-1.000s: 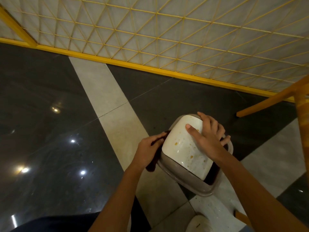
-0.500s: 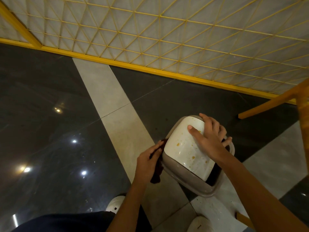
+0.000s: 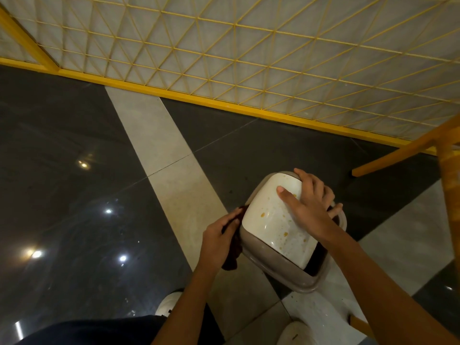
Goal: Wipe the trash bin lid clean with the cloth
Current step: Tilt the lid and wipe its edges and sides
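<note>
Left hand (image 3: 220, 236) pinches the cloth (image 3: 230, 261); right hand (image 3: 308, 207) clasps the trash bin lid (image 3: 273, 220), thumb flat above the grip.

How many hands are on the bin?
2. The left hand holds the dark cloth against the lid's left edge; the right hand grips the white lid on its far right side.

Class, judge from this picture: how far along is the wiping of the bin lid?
Done: nothing visibly; the trash bin lid shows orange spots. In hand: the left hand holds the cloth at its left edge, the right hand grips its far side. Left: wiping the spotted top.
</note>
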The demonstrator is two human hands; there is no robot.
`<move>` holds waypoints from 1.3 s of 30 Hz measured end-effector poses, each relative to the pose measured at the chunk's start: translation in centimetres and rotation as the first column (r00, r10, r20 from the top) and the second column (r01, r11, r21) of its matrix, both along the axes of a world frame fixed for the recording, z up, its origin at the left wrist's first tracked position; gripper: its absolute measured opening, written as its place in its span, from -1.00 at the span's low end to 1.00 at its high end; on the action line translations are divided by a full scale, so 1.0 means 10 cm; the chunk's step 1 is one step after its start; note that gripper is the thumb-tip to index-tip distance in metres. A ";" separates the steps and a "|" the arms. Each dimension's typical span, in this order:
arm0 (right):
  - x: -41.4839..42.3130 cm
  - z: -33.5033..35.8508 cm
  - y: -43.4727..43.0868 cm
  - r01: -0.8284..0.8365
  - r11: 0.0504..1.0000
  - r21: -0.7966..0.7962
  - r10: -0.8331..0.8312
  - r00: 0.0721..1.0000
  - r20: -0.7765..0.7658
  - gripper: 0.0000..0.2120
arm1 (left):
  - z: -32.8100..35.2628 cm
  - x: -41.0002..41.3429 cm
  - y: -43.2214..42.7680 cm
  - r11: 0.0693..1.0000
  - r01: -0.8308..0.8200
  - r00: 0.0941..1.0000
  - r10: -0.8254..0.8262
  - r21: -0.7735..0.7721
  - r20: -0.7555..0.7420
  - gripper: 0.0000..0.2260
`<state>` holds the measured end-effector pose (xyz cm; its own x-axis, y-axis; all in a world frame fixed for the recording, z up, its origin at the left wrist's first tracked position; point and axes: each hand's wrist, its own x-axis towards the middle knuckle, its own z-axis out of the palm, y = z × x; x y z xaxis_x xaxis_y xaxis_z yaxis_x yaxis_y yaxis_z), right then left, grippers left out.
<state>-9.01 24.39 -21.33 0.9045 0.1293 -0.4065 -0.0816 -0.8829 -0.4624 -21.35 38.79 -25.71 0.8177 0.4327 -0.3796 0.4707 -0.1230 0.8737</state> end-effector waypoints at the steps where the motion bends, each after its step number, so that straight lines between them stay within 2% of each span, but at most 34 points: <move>1: 0.00 0.00 0.00 0.000 1.000 0.000 0.000 1.000 0.002 -0.41 | 0.00 0.04 0.01 1.000 0.018 1.000 -0.018 0.007 -0.005 -0.74; 6: 0.00 0.01 0.01 -0.002 1.000 -0.005 0.002 1.000 -0.009 -0.41 | 0.10 0.40 0.06 0.992 0.127 0.991 -0.127 -0.008 -0.046 -0.73; 13: 0.00 0.01 0.00 -0.002 1.000 -0.010 0.002 1.000 -0.001 -0.41 | 0.05 0.23 0.01 0.997 0.071 0.996 -0.071 0.003 -0.049 -0.73; 22: 0.00 0.02 0.01 0.006 1.000 -0.014 -0.006 1.000 -0.001 -0.42 | 0.17 0.76 0.06 0.977 0.211 0.977 -0.211 -0.003 -0.032 -0.73; 29: -0.01 0.02 -0.01 0.001 1.000 0.006 -0.001 1.000 0.001 -0.42 | 0.11 0.16 0.06 0.998 0.043 0.998 -0.044 -0.037 -0.045 -0.75; 31: -0.01 0.01 -0.01 -0.001 1.000 0.000 0.001 1.000 0.004 -0.42 | 0.16 0.06 0.06 0.989 -0.028 0.999 0.023 -0.148 -0.035 -0.76; 34: 0.00 0.03 0.00 -0.002 1.000 0.003 0.002 1.000 -0.007 -0.42 | 0.30 -0.02 0.05 0.925 -0.192 0.981 0.187 -0.327 -0.046 -0.79; 36: 0.00 0.04 0.00 -0.006 1.000 0.003 0.006 1.000 -0.014 -0.42 | 0.41 -0.01 0.10 0.894 -0.259 0.963 0.270 -0.366 -0.022 -0.80; 37: 0.00 0.04 0.00 -0.005 1.000 0.002 0.005 1.000 -0.015 -0.42 | 0.46 0.02 0.13 0.909 -0.240 0.967 0.255 -0.341 0.000 -0.79; 39: 0.00 0.04 0.00 -0.002 1.000 -0.001 0.002 1.000 -0.009 -0.42 | 0.52 0.12 0.16 0.963 -0.076 0.996 0.084 -0.259 0.017 -0.77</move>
<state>-9.00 24.38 -20.97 0.9004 0.1304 -0.4151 -0.0844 -0.8835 -0.4608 -20.18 40.36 -20.48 0.7962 0.3874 -0.4648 0.4451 0.1454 0.8836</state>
